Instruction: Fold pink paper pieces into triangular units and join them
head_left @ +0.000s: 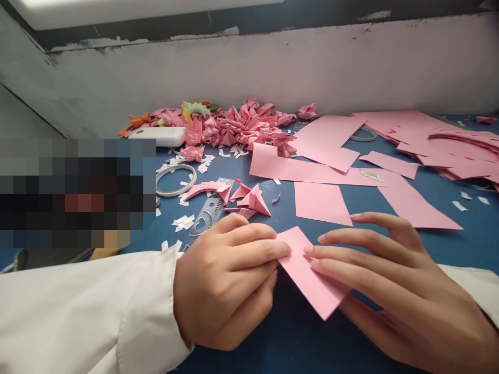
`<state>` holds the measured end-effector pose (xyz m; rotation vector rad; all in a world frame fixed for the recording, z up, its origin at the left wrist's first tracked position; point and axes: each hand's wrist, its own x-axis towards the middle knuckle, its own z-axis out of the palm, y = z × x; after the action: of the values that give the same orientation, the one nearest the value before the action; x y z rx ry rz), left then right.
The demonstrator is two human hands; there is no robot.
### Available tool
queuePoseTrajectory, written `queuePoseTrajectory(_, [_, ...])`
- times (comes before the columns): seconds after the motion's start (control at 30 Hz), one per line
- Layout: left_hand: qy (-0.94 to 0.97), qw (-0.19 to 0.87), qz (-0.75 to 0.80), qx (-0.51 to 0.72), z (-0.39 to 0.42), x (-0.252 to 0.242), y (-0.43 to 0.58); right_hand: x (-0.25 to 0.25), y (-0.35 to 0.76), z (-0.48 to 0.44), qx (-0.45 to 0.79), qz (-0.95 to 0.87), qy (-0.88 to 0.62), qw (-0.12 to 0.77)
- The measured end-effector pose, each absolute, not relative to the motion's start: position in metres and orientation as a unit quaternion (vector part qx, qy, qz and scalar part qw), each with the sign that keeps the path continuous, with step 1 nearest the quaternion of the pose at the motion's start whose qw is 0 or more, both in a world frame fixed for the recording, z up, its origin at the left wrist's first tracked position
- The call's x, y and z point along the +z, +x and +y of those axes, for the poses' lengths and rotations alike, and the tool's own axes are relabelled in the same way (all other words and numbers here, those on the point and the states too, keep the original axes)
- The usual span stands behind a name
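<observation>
A small pink sheet of paper [310, 283] is held tilted just above the blue table, between both hands. My left hand [228, 280] pinches its upper left edge, with the other fingers curled in. Long fingers of my right hand [405, 280] lie across the sheet's right side, and the thumb goes under it, so the paper sits between them. Just beyond the left hand are folded pink paper pieces [253, 200] and a clear plastic ruler [208, 213] with cut-out shapes. Past the right fingers lies a pink paper rectangle [322, 202].
Crumpled and folded pink paper [234, 124] is heaped along the wall, beside a white box-like object [158, 136]. A tape roll [176, 180] lies among white paper scraps [183, 223]. Larger pink sheets [421, 135] are stacked at the back right. A pixelated area covers the left.
</observation>
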<state>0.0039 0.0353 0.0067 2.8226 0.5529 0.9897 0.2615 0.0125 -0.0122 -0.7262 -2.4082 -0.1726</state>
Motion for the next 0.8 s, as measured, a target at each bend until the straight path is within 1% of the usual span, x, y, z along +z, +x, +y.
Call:
queuePoseTrajectory(0.1, [0.915, 0.028, 0.215, 0.34, 0.033, 0.006, 0.005, -0.012, 0.261, 0.008, -0.063, -0.905, -0.268, 0.326])
queuePoseTrajectory(0.27, [0.917, -0.028, 0.246, 0.313, 0.033, 0.005, 0.002, -0.014, 0.26, 0.001, -0.067, -0.915, -0.233, 0.324])
queuePoseTrajectory(0.37, [0.915, -0.062, 0.259, 0.303, 0.031, 0.005, 0.003, -0.013, 0.258, 0.002, -0.021, -0.916, -0.232, 0.326])
queuePoseTrajectory(0.43, [0.906, -0.072, 0.248, 0.335, 0.027, 0.004, 0.006, -0.011, 0.255, 0.004, 0.026, -0.917, -0.238, 0.32])
queuePoseTrajectory(0.5, [0.905, -0.059, 0.218, 0.36, 0.022, 0.002, 0.01, -0.009, 0.254, 0.006, 0.078, -0.915, -0.249, 0.309])
queuePoseTrajectory(0.6, [0.913, -0.006, 0.189, 0.361, 0.016, -0.002, 0.013, -0.01, 0.254, 0.006, 0.137, -0.907, -0.257, 0.305])
queuePoseTrajectory(0.67, [0.914, 0.039, 0.197, 0.353, 0.015, 0.0, 0.011, -0.012, 0.254, 0.004, 0.147, -0.906, -0.253, 0.306])
queuePoseTrajectory(0.7, [0.929, 0.074, 0.201, 0.301, 0.015, 0.001, 0.01, -0.013, 0.254, 0.003, 0.145, -0.906, -0.255, 0.306])
queuePoseTrajectory(0.73, [0.931, 0.101, 0.211, 0.28, 0.014, 0.003, 0.009, -0.014, 0.254, 0.001, 0.136, -0.904, -0.262, 0.309])
queuePoseTrajectory(0.8, [0.918, 0.125, 0.257, 0.274, 0.014, 0.007, 0.009, -0.014, 0.254, -0.001, 0.114, -0.895, -0.282, 0.325])
